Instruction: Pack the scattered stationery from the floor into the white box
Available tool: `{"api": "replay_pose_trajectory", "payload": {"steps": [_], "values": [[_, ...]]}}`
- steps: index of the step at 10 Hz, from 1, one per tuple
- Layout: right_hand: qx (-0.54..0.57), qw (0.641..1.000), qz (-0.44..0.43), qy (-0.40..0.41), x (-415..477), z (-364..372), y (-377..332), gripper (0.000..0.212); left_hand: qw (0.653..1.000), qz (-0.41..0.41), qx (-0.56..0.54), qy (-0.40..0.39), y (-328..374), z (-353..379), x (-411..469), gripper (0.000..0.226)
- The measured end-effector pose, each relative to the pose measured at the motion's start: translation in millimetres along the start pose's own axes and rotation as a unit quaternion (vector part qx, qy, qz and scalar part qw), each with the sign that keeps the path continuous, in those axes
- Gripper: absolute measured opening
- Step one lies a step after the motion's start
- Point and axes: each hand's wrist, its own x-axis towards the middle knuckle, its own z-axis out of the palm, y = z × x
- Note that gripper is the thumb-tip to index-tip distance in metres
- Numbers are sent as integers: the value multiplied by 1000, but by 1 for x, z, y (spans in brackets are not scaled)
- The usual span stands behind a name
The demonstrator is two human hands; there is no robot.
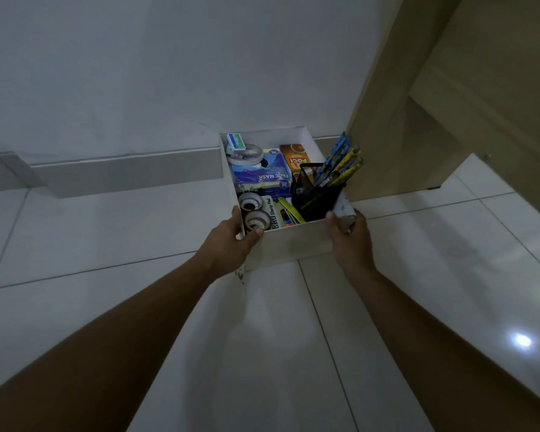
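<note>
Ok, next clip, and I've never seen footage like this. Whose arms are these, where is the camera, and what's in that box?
There is no machine here. A person wears one wide-angle camera on the head, looking forward and down, so the two bare arms are their own. The left hand and right hand each grip a near corner of the white box above the tiled floor. Whether the box is lifted or resting, I cannot tell. Inside it are a black mesh pen holder full of pens, a mask pack, tape rolls and a stamp pad.
</note>
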Motion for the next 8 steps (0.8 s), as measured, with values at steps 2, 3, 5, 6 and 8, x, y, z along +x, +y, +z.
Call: {"api": "replay_pose_trajectory", "payload": {"steps": [2, 3, 5, 6, 8], "values": [[-9, 999, 14, 44, -18, 3, -8, 60, 998, -18, 5, 61, 14, 1, -21, 55], [19, 993, 74, 90, -55, 17, -12, 61, 997, -6, 36, 69, 4, 2, -49, 53], [-109, 988, 8, -107, -124, 53, -21, 41, 992, -9, 100, 83, -34, -18, -100, 51], [-187, 964, -110, -155, -135, 70, -50, 36, 980, 28, 169, 101, -41, -46, -108, 51], [-362, 887, -250, -139, -138, 90, -123, 38, 921, 81, 327, 195, -7, -148, -122, 58]]}}
